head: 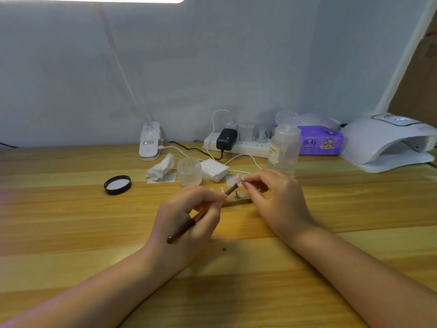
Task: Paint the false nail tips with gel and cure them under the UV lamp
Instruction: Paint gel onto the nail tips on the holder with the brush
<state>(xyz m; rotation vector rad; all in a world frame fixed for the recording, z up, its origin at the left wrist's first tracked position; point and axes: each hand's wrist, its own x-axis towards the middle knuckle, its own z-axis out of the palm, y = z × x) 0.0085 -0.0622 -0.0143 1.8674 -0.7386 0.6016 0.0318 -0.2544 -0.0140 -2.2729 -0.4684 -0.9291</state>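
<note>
Two hands work low over the wooden surface (71, 209). The left hand (189, 223) grips a brush (189, 224), its tip reaching toward a pink nail tip (238, 179) that the right hand (276, 197) pinches by a small stem. Just beyond the fingers sits a holder strip (236, 201) with more tips. Farther off stand an open jar (189, 172), its black lid (117, 184) to the left, and a clear bottle (282, 150). Far right of the right hand waits the white UV lamp (387, 143).

UV lamp (387, 143) mouth unobstructed from front; left of it tissue pack (320, 143), pump bottle (282, 147), power strip (236, 144) crowd the approach.
</note>
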